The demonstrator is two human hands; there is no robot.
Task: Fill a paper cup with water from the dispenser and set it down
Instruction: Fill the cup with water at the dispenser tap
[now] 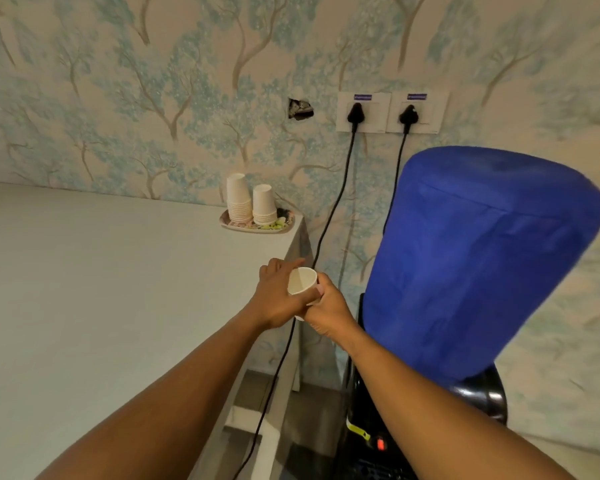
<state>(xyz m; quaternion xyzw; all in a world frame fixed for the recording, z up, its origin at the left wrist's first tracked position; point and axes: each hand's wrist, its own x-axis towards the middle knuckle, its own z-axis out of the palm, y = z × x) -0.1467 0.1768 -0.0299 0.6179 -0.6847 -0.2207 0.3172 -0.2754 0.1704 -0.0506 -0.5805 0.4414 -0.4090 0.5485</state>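
Note:
A white paper cup [301, 280] is held in the air between the white table and the dispenser, its mouth tilted toward me and empty inside. My left hand [278, 299] wraps its left side and my right hand [328, 308] grips its right side and bottom. The water dispenser [378, 441] is black and stands at lower right, with a blue-covered bottle [475, 265] on top. Its taps are hidden from view.
Two stacks of upturned paper cups [250, 204] sit on a patterned tray [281, 228] at the far corner of the white table [84, 306]. Two black cables [329, 220] hang from wall sockets [392, 112] down between table and dispenser.

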